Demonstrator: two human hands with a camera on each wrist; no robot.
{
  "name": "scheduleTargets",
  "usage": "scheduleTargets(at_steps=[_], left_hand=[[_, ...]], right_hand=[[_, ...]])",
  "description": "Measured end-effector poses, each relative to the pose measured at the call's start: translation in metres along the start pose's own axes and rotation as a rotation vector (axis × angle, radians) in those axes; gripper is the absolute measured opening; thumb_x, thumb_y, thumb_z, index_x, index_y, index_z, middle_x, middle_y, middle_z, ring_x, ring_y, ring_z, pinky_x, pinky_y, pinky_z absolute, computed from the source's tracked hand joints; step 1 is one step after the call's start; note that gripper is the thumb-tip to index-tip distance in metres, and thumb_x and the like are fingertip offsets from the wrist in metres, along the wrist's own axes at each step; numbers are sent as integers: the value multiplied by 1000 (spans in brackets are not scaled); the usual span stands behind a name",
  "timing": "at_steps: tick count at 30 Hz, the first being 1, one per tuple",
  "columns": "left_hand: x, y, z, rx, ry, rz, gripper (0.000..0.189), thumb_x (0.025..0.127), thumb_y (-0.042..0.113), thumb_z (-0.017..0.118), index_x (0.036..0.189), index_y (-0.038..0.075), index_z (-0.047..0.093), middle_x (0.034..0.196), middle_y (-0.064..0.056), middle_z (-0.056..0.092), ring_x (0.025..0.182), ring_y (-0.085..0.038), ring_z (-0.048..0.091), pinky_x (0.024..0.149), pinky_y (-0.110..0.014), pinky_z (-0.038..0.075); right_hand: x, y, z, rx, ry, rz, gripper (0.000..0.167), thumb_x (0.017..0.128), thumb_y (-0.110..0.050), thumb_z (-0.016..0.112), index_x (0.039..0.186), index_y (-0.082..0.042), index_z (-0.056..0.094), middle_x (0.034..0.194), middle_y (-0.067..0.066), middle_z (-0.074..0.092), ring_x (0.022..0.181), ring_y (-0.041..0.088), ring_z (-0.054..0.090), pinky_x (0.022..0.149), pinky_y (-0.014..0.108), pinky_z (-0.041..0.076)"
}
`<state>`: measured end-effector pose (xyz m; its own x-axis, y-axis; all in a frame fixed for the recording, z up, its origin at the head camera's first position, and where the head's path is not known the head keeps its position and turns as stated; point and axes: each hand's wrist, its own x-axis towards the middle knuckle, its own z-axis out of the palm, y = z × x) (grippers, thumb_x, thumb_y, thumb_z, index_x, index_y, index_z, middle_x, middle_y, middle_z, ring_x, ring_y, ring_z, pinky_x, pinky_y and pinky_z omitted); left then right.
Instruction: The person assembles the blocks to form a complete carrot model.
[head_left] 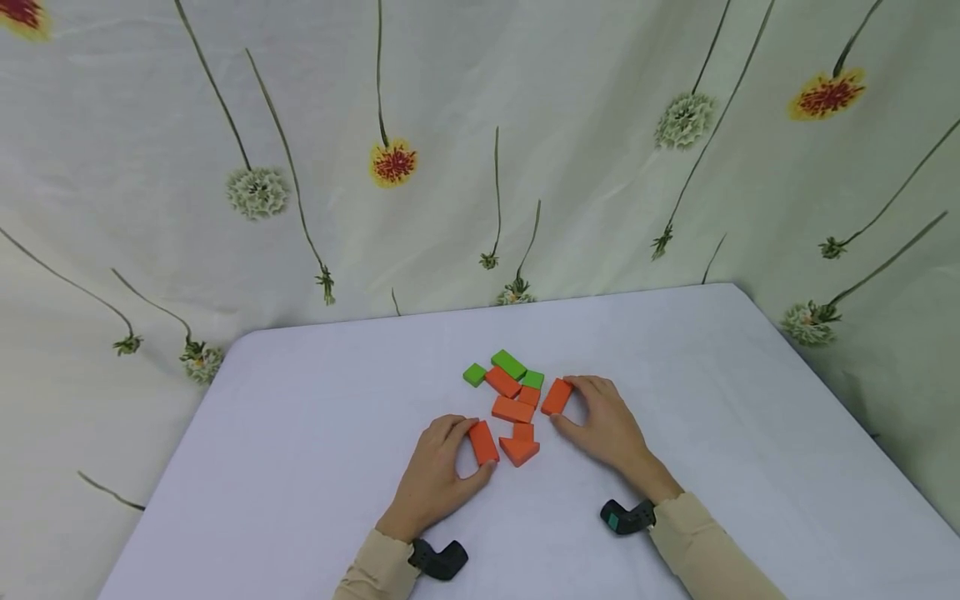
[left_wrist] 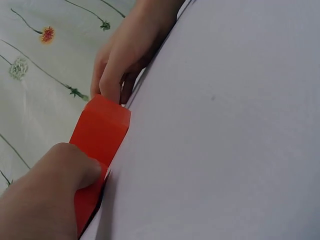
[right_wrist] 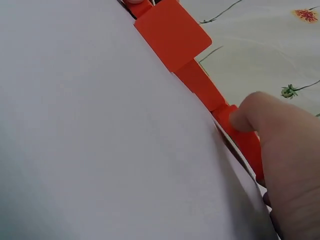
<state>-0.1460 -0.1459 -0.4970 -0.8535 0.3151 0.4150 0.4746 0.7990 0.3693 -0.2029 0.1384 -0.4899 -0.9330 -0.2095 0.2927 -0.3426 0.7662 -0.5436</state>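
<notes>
My left hand (head_left: 435, 477) pinches an orange rectangular block (head_left: 483, 442) between thumb and fingers, at the near left of a cluster of blocks. At the cluster's right side, my right hand (head_left: 606, 423) holds another orange block (head_left: 557, 397) the same way. Between them lie an orange triangular block (head_left: 519, 451), a small orange block (head_left: 523, 432) touching it, and an orange rectangular block (head_left: 513, 409). In the left wrist view the thumb (left_wrist: 82, 167) lies against orange; the right wrist view shows the right thumb (right_wrist: 250, 117) on its block. The fingers behind the blocks are partly hidden.
Farther back in the cluster are a small orange block (head_left: 529, 395), a slanted orange block (head_left: 502, 382), a long green block (head_left: 508, 364) and two smaller green blocks. All lie on a white-covered table (head_left: 337, 400). A flower-print cloth (head_left: 450, 233) hangs behind it.
</notes>
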Motion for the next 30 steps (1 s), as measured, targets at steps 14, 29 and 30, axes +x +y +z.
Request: scheduleTargets(at_steps=[14,29,30], left_hand=[[-3,4,-5,-64,-34,-25,55,81,43,83,124,14,65,124,1,62,121,-18,55,107,-41,50],[-11,9,-10,-184,-74,55,54,82,50,82,123,22,62,119,14,60,114,-2,54,100,-30,55],[-11,9,-11,-195,-78,67,53,83,51,81,123,22,62,119,15,59,113,-2,54,99,-30,55]], right_hand=[[-8,8,-12,212,-160,-87,54,83,-26,85,132,-16,64,126,-3,65,115,17,61,101,43,54],[-14,7,-16,216,-354,-99,55,76,-49,88,123,-36,61,111,-18,58,104,8,53,90,30,51],[-14,7,-16,212,-361,-102,55,75,-49,88,121,-37,61,111,-19,58,104,8,53,91,30,51]])
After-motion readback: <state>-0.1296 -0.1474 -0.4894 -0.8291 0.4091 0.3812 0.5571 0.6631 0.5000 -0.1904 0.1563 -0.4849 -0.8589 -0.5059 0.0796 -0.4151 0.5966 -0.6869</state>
